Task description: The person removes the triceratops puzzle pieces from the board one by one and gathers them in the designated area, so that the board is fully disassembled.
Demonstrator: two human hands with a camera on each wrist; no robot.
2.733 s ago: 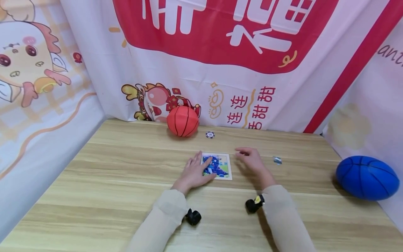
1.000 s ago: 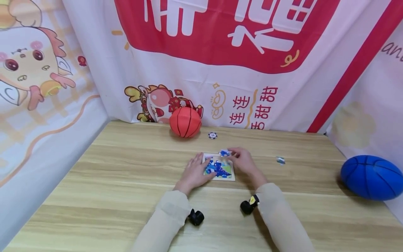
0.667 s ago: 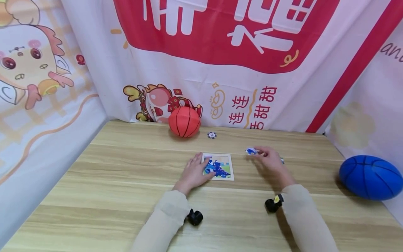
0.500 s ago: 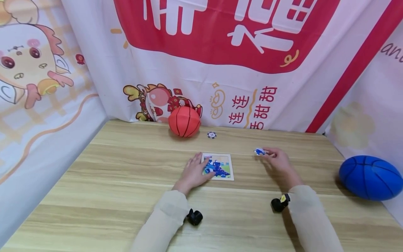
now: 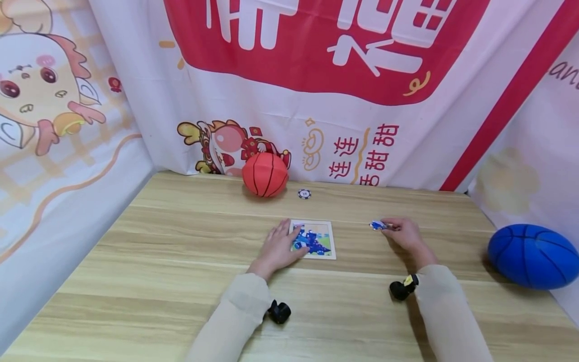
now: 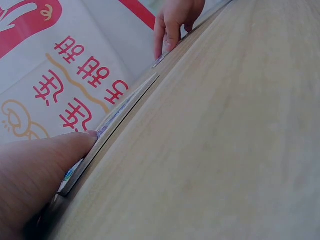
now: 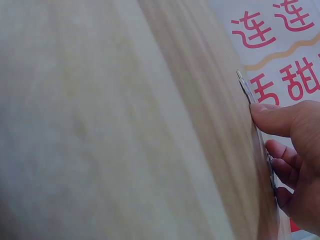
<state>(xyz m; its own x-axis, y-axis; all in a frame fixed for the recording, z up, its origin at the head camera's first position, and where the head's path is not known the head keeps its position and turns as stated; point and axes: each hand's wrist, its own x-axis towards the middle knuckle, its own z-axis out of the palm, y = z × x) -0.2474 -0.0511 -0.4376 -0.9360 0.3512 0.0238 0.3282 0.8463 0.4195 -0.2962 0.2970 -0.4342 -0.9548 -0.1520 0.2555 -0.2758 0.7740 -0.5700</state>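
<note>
In the head view my left hand [image 5: 279, 247] lies with fingers spread over the left side of a small jigsaw puzzle [image 5: 324, 241] in a pale square frame. The puzzle's picture is blue and green, with a pale patch at its upper right. Further right, my right hand [image 5: 405, 236] pinches a blue and white puzzle piece [image 5: 377, 225] close over the table. In the right wrist view the thumb presses the near side of the thin piece [image 7: 256, 125], with fingers behind it. The left wrist view catches the left thumb [image 6: 75, 150] on the frame's edge [image 6: 145, 85].
A red ball [image 5: 265, 175] sits at the back of the wooden table [image 5: 181, 281], beside a round black-and-white chip [image 5: 304, 194]. At the right edge lies a blue ball [image 5: 533, 256]. Printed cloth [image 5: 217, 95] hangs behind the table.
The right hand, earlier over the puzzle's upper right with the piece, has carried it right and lowered it toward the table. A loose piece there is now mostly covered. The left hand stays.
</note>
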